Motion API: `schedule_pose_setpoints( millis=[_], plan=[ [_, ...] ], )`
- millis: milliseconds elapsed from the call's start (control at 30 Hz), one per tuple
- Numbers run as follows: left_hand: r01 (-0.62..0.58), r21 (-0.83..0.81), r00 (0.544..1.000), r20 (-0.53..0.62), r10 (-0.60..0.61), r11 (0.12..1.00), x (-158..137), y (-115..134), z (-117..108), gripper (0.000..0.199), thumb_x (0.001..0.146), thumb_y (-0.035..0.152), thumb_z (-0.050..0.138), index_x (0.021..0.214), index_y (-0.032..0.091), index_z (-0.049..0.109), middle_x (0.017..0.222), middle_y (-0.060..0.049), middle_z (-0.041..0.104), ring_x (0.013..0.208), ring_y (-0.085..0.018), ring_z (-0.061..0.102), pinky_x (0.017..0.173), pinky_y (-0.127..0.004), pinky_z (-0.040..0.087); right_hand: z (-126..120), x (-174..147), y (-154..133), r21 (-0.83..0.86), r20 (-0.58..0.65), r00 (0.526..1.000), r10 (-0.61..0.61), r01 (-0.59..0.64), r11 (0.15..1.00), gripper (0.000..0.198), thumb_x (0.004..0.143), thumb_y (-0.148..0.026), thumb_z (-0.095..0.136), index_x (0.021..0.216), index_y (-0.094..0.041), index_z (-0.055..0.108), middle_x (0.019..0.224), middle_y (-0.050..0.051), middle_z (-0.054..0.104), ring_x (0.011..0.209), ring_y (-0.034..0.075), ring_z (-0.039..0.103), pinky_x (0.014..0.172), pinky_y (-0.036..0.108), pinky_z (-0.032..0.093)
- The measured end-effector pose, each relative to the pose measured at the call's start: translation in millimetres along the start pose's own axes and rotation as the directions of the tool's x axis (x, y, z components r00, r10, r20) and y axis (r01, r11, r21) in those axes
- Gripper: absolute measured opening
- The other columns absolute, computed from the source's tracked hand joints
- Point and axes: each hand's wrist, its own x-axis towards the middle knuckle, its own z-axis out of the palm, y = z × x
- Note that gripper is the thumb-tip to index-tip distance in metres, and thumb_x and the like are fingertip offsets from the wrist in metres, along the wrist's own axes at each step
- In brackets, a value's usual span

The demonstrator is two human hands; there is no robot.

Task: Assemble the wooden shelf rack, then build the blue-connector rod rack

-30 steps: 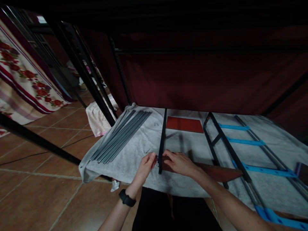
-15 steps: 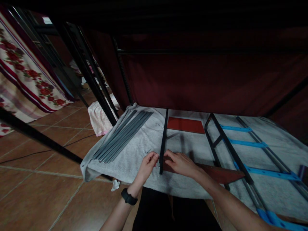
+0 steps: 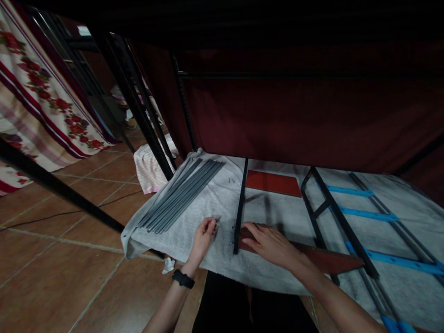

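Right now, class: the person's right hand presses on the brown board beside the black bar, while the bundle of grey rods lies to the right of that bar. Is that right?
Not quite. In the head view the bundle of grey rods lies to the left of the black bar, not the right. The right hand does rest on the brown board beside that bar.

floor (image 3: pixel 52 259): reddish-brown tiles, pale grout | cable (image 3: pixel 41 219): black, across the tiles | curtain (image 3: pixel 312 115): dark maroon, behind the work surface | frame posts (image 3: pixel 138 111): black, slanting | floral cloth (image 3: pixel 41 101): red roses on cream, far left | striped cloth (image 3: pixel 149 169): pinkish, on the floor | light: dim
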Motion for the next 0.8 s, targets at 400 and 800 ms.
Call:
schedule_pose_setpoints(
  millis=[400, 800],
  plan=[
    [-0.232, 0.612, 0.97, 0.092, 0.224, 0.756, 30, -41, 7, 0.02, 0.09, 0.024, 0.049, 0.099, 0.017, 0.066, 0.1, -0.01, 0.061, 0.095, -0.022, 0.058, 0.091, -0.037, 0.048, 31, -77, 22, -0.159, -0.308, 0.942, -0.136, 0.09, 0.983, 0.048, 0.096, -0.017, 0.046, 0.142, -0.03, 0.047, 0.15, 0.002, 0.048, 0.136, 0.021, 0.048, 0.11, 0.043, 0.047],
    [-0.115, -0.015, 0.97, -0.219, 0.109, 0.993, -45, 72, 9, 0.03, 0.079, 0.047, 0.068, 0.074, 0.019, 0.058, 0.062, 0.003, 0.056, 0.059, -0.013, 0.052, 0.057, -0.023, 0.043, 44, -112, -7, 0.185, -0.427, 0.904, -0.029, 0.119, 0.975, 0.036, 0.092, -0.009, 0.047, 0.12, -0.025, 0.062, 0.125, 0.002, 0.069, 0.112, 0.012, 0.066, 0.096, 0.019, 0.053]
  ],
)
